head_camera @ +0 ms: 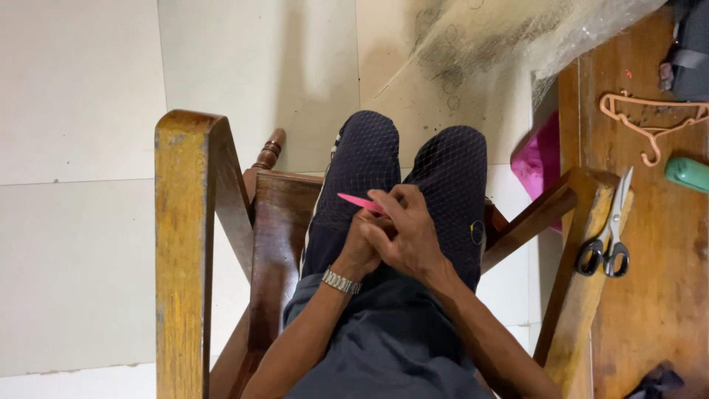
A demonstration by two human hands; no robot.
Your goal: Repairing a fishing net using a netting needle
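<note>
I sit in a wooden armchair (181, 244) with a dark fishing net (450, 166) draped over my knees. Both hands meet over my lap. My right hand (410, 233) lies on top and pinches a slim pink netting needle (358, 202) whose tip points left. My left hand (362, 247), with a metal watch (340, 281) on its wrist, sits under the right one, fingers curled around the net; what it grips is mostly hidden.
Black-handled scissors (609, 240) rest on the chair's right armrest (583, 295). A wooden table (657, 295) at right carries a peach clothes hanger (650, 118) and a green object (687, 174). Pale netting (487, 37) is heaped on the tiled floor (74, 222) ahead, beside a pink bag (543, 162).
</note>
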